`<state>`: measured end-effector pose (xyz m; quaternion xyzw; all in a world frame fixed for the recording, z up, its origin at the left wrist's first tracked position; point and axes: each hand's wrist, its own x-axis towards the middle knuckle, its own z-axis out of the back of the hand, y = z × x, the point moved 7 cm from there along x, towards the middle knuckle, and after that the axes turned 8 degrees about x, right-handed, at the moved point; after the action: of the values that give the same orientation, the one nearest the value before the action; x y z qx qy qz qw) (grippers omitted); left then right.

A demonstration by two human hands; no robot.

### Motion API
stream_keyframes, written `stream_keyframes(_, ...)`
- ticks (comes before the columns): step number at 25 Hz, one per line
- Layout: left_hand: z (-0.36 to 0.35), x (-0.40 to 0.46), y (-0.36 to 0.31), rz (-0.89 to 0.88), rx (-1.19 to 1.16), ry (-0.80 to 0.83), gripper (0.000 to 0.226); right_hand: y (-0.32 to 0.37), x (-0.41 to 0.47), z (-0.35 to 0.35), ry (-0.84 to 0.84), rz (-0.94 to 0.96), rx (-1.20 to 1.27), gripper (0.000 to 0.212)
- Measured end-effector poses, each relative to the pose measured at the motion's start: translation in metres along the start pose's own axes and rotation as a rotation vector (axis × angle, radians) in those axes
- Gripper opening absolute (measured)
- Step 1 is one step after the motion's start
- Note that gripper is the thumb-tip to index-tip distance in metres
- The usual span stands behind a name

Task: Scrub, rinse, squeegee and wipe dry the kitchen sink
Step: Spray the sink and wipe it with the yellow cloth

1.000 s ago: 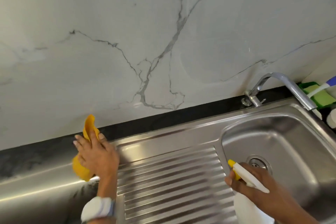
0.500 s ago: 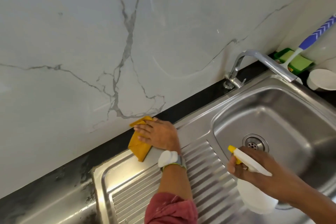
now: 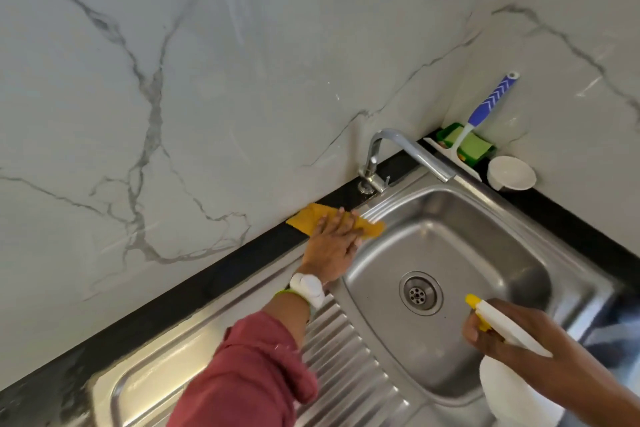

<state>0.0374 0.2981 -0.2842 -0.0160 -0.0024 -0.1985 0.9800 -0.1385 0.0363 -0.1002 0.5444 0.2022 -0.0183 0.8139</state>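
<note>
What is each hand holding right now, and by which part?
Right hand grips the spray bottle at its neck, below the trigger head. Left hand presses flat on the yellow cloth.

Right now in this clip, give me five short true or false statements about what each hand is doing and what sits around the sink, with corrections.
1. The left hand presses a yellow cloth on the back rim of the sink. True.
2. The right hand holds a squeegee. False: it grips a white spray bottle with a yellow nozzle.
3. Water runs from the tap. False: no stream shows.
4. A blue-handled squeegee leans in the corner behind the tap, over a green sponge. True.
5. The white bowl sits inside the basin. False: it sits on the dark counter beside the sink.
</note>
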Motion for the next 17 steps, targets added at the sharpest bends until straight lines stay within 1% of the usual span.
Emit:
stream_keyframes(1,-0.002,-0.019,-0.008,-0.083,-0.004,-0.001,0.058,-0.001,-0.004,0.001,-0.007,0.004,0.014,0.032)
stream_keyframes(2,-0.007,-0.043,-0.014,-0.122,0.000,-0.014,0.060,-0.002,-0.008,0.001,-0.011,0.008,0.029,0.035)
stream_keyframes(3,-0.011,-0.072,-0.017,-0.109,-0.014,-0.029,0.061,0.000,-0.013,-0.001,-0.004,0.006,0.035,0.037)
stream_keyframes(5,-0.009,-0.125,-0.020,0.006,-0.098,-0.071,0.055,0.003,-0.021,-0.011,0.014,0.001,0.038,0.034)
stream_keyframes(6,-0.006,-0.154,-0.024,0.069,-0.164,-0.065,0.050,0.005,-0.024,-0.019,0.043,0.000,0.044,0.031)
stream_keyframes(7,-0.002,-0.180,-0.029,0.125,-0.230,-0.034,0.046,0.007,-0.027,-0.028,0.080,0.001,0.046,0.028)
stream_keyframes(9,0.001,-0.238,-0.043,0.194,-0.262,0.038,0.044,0.015,-0.033,-0.047,0.157,0.020,0.026,0.024)
stream_keyframes(10,0.003,-0.269,-0.049,0.237,-0.310,0.040,0.044,0.019,-0.037,-0.055,0.191,0.038,0.001,0.020)
stream_keyframes(11,-0.004,-0.295,-0.052,0.298,-0.532,0.133,0.045,0.024,-0.039,-0.060,0.214,0.047,-0.013,0.016)
stream_keyframes(12,-0.002,-0.322,-0.049,0.410,-0.771,0.189,0.047,0.025,-0.043,-0.065,0.222,0.047,-0.009,0.014)
stream_keyframes(13,0.003,-0.346,-0.060,0.494,-1.045,0.116,0.050,0.030,-0.047,-0.072,0.241,0.047,-0.010,0.014)
stream_keyframes(14,0.019,-0.370,-0.073,0.589,-1.235,0.175,0.051,0.031,-0.049,-0.077,0.253,0.043,-0.017,0.015)
stream_keyframes(15,0.046,-0.381,-0.073,0.708,-1.383,0.142,0.045,0.029,-0.049,-0.082,0.259,0.028,-0.033,0.017)
stream_keyframes(16,0.057,-0.382,-0.057,0.887,-1.517,0.144,0.026,0.027,-0.049,-0.087,0.270,0.022,-0.048,0.020)
stream_keyframes(17,0.066,-0.387,-0.035,1.049,-1.583,0.085,0.016,0.024,-0.050,-0.095,0.286,0.014,-0.074,0.023)
